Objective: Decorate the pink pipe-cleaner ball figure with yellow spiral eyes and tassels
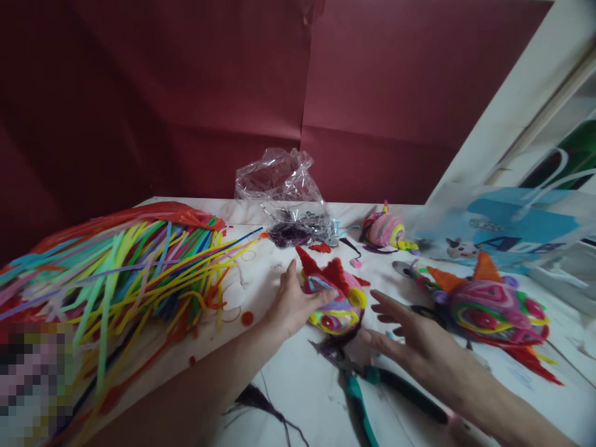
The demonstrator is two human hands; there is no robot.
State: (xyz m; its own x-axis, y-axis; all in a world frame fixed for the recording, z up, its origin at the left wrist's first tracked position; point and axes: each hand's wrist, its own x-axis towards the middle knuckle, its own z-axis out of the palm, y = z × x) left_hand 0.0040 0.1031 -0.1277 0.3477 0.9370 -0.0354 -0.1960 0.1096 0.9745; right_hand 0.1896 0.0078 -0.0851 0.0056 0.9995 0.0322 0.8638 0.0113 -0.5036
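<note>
A small fish-like figure (336, 315) of coiled, colourful pipe cleaners, with red pointed fins on top, sits on the white table in front of me. My left hand (293, 304) grips it from the left, thumb across its front. My right hand (414, 338) is just to its right, fingers stretched out and apart, with nothing in it. Whether its fingertips touch the figure I cannot tell. Below the figure lie green-handled pliers (354, 397), partly under my right hand. A dark purple thread tassel (258, 397) rests nearer to me.
A big heap of loose pipe cleaners (139, 267) covers the left side. A see-through plastic bag (282, 186) stands at the back. To the right are a larger figure with orange fins (493, 307) and a blue printed bag (503, 226). Another coiled figure (384, 228) sits behind.
</note>
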